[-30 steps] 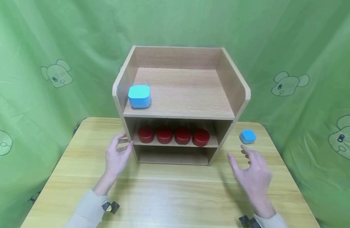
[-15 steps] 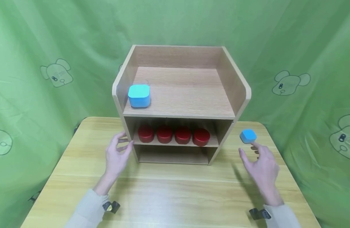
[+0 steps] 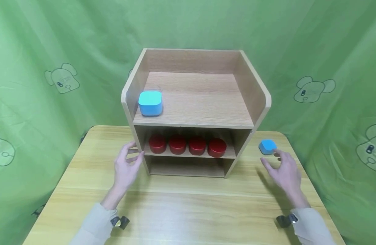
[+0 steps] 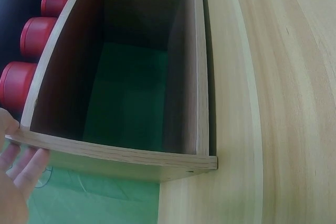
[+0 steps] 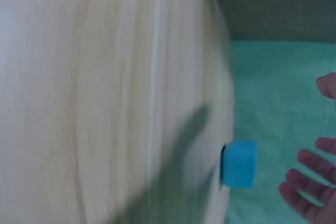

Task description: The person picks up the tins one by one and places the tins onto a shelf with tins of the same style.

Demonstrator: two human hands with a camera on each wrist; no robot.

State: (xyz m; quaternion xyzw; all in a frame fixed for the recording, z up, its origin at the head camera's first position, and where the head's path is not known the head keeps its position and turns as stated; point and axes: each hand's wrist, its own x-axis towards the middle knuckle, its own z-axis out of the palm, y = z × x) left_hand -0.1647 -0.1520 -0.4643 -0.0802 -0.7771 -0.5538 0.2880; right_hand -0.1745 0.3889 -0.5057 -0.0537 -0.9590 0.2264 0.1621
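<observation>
My left hand is at the left side panel of a wooden shelf unit. In the left wrist view, the thumb lies at the panel's front edge and the fingers lie along its outer face, pinching it. My right hand hovers over the table at the right, thumb and fingers spread apart, just in front of a blue rounded-square box. A gap separates that blue box from the fingers in the right wrist view.
Another blue box sits at the left of the unit's top shelf. Several round red tins stand in a row on the middle shelf. The wooden table ends before a green curtain.
My right hand has moved right and slightly forward, closer to the blue box on the table. My left hand stays at the side panel.
</observation>
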